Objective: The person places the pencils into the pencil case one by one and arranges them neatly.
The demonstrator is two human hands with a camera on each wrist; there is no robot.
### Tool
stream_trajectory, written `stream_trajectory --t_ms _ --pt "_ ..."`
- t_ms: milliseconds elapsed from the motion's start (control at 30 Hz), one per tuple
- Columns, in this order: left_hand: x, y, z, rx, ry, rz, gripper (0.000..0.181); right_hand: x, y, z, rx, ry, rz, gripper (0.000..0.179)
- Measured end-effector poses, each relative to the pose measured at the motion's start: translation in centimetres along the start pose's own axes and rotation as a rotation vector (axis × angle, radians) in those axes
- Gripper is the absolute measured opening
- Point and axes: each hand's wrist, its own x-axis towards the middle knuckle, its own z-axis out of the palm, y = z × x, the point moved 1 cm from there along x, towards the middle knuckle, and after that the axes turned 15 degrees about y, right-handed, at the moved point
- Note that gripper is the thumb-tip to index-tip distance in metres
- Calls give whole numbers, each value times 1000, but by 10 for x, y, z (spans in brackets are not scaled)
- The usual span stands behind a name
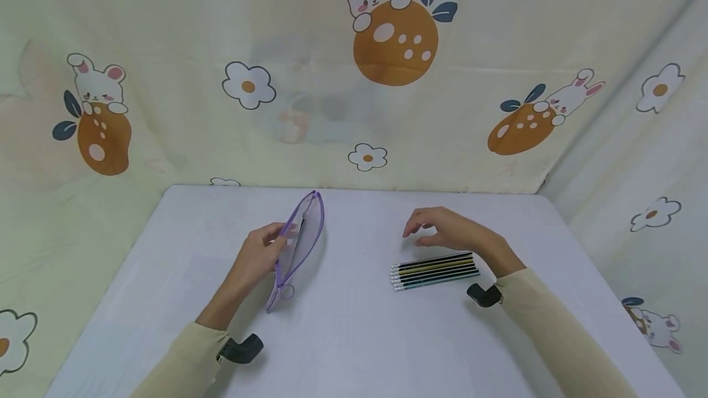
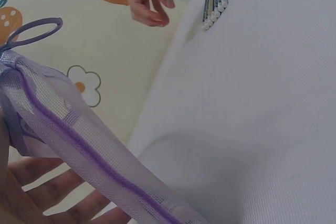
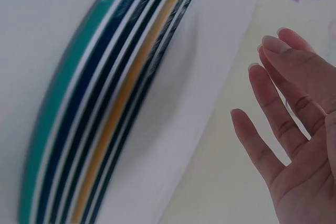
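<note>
My left hand (image 1: 259, 258) holds a purple-edged mesh zip pouch (image 1: 311, 226) by its left side, thumb and fingers pinching the rim. The pouch stands tilted on the white table with its mouth parted, and a dark pencil (image 1: 300, 235) shows inside. A row of several pencils (image 1: 434, 271) lies side by side on the table, white ends towards the pouch; green, dark and yellow barrels show in the right wrist view. Just beyond them hovers my right hand (image 1: 449, 230), fingers loosely bent and holding nothing. In the left wrist view the pouch's mesh (image 2: 100, 145) hides part of the left fingers.
The white table (image 1: 354, 349) ends at a cream curtain (image 1: 310, 134) printed with rabbits and flowers. Another curtain (image 1: 652, 158) hangs along the right side. Dark wrist cameras (image 1: 243, 349) sit at both cuffs. A purple loop (image 1: 287, 292) hangs from the pouch's near end.
</note>
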Motion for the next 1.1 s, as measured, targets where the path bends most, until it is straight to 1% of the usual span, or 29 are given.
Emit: stream_trajectory --t_ms 233,367,467,700,900,1100 --pt "-1 1 -1 5 -1 -2 35 -22 25 -5 38 9 67 27" --pt "-2 1 -1 6 2 0 36 -32 34 -5 26 -1 114 27" --pt "-2 1 -1 5 1 -1 36 -36 40 -3 1 -13 128 26" --pt "-2 1 -1 9 2 -7 36 -42 53 1 -43 -13 132 27" --pt "-3 1 -1 2 -2 -11 35 -43 52 -1 -83 -8 130 25" --pt "-2 1 0 -5 -8 -26 34 -41 53 -1 -160 -11 139 22"
